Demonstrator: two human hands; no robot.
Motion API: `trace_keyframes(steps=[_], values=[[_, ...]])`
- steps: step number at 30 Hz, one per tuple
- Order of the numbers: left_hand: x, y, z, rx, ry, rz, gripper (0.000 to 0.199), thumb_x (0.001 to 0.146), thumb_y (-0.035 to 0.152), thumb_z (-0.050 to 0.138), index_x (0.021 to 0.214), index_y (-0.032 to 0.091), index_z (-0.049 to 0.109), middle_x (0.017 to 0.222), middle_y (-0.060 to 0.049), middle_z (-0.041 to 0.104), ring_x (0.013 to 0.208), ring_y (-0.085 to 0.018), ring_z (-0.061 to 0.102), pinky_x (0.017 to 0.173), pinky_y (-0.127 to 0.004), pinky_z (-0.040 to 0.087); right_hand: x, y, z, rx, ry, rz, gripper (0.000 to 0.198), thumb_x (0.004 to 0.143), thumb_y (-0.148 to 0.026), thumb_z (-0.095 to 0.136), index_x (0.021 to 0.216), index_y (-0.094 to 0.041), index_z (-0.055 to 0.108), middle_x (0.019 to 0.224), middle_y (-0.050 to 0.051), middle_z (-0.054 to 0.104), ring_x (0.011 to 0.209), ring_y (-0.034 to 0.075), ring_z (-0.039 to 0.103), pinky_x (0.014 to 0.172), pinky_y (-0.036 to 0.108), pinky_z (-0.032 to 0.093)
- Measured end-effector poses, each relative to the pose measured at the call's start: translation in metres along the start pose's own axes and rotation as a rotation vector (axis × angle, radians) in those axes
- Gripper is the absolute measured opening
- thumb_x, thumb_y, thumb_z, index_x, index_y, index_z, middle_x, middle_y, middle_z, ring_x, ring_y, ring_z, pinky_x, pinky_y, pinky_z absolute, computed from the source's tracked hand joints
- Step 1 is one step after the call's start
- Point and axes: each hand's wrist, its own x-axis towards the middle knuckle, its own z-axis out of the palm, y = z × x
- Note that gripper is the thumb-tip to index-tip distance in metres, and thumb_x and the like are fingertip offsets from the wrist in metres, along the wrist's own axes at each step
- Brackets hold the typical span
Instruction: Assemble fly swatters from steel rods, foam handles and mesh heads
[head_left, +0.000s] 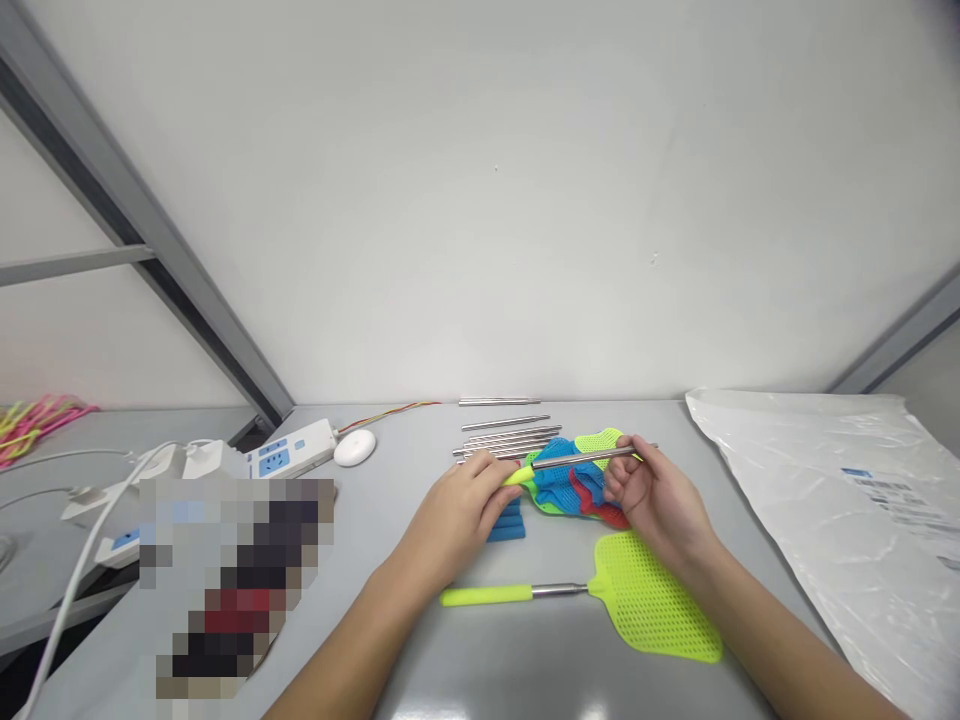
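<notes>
My left hand (465, 505) is closed around a yellow-green handle (519, 476), from which a metal rod (581, 459) sticks out to the right. At the rod's far end, the thumb and fingers of my right hand (664, 500) pinch it. Behind and below the rod lies a pile of blue, red and green perforated swatter heads (555, 490), partly covered by my hands. Blue handles (510, 525) show just under my left hand. Nearer to me rests a whole yellow-green fly swatter (652, 605) with its head to the right, close under my right forearm.
Several metal rods (514, 437) lie behind my left hand. A white plastic bag (817, 500) covers the table's right side. To the left are a power strip (296, 450), a white round device (355, 447), cables and a blurred-out object (247, 580). A wall closes the back.
</notes>
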Motion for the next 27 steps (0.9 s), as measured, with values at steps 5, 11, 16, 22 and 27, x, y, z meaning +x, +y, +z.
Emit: trace_keyframes(steps=[5,11,16,22,27], values=[[-0.001,-0.003,0.001,0.042,0.019,0.019,0.030,0.098,0.037,0.037,0.116,0.029,0.060,0.098,-0.003,0.062,0.088,-0.018,0.057,0.078,-0.030,0.047,0.001,0.001,0.000,-0.021,0.016,-0.001,0.018,0.084,-0.041,0.059,0.084,-0.024,0.057,0.059,-0.003,0.049,0.055,0.014,0.047,0.052,0.027,0.043],[-0.001,-0.005,0.001,0.155,0.033,0.042,0.029,0.098,0.037,0.040,0.117,0.029,0.060,0.099,-0.003,0.064,0.087,-0.018,0.058,0.075,-0.030,0.045,0.002,0.003,-0.001,-0.065,-0.002,-0.049,0.022,0.087,-0.045,0.055,0.084,-0.023,0.058,0.058,-0.002,0.051,0.055,0.014,0.047,0.053,0.027,0.044],[-0.001,-0.004,0.001,0.188,0.023,0.066,0.028,0.098,0.037,0.040,0.114,0.029,0.061,0.095,-0.003,0.064,0.084,-0.017,0.058,0.073,-0.030,0.043,-0.002,0.002,0.002,-0.096,-0.016,-0.060,0.023,0.087,-0.046,0.055,0.085,-0.023,0.058,0.058,-0.002,0.052,0.053,0.013,0.047,0.053,0.026,0.043],[-0.002,-0.005,0.006,0.178,-0.013,0.072,0.028,0.098,0.036,0.039,0.115,0.028,0.059,0.095,-0.003,0.063,0.083,-0.017,0.058,0.073,-0.030,0.043,-0.007,0.006,0.006,-0.127,-0.067,-0.002,0.024,0.088,-0.047,0.054,0.088,-0.024,0.058,0.059,-0.002,0.054,0.053,0.014,0.049,0.052,0.027,0.045],[-0.002,-0.003,0.008,0.192,-0.018,0.107,0.028,0.098,0.036,0.040,0.115,0.026,0.059,0.092,-0.003,0.062,0.081,-0.017,0.057,0.072,-0.030,0.044,-0.010,0.011,0.012,-0.148,-0.116,0.003,0.026,0.085,-0.048,0.058,0.088,-0.022,0.060,0.061,-0.002,0.054,0.055,0.013,0.050,0.051,0.027,0.045]])
